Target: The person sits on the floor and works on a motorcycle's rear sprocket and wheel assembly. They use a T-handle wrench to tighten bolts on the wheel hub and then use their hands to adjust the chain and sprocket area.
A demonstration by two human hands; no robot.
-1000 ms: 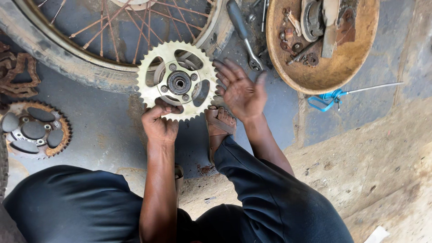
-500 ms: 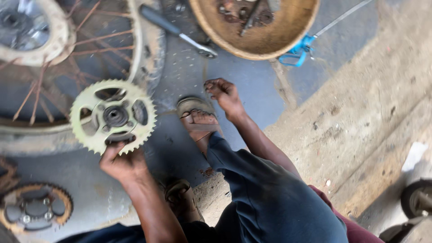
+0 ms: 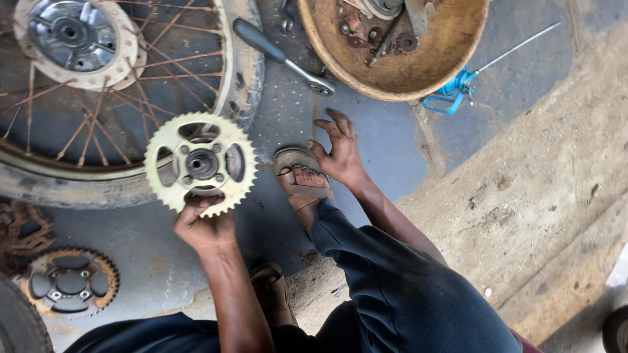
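Note:
My left hand grips the lower rim of a pale yellow toothed sprocket and holds it upright above the floor, in front of a spoked wheel. My right hand is open, fingers spread, reaching past my knee and resting on the floor beside my sandalled foot. It holds nothing. A dark-handled wrench lies just beyond the right hand's fingers.
A rusty round pan with several metal parts sits at the top. A blue-handled thin rod lies to its right. A worn orange-rimmed sprocket and a rusty chain lie at the lower left. A concrete step runs along the right.
The view has shifted, so wheel and pan sit differently in frame. My right hand has come down from beside the sprocket to the floor by my foot. The left hand keeps the sprocket.

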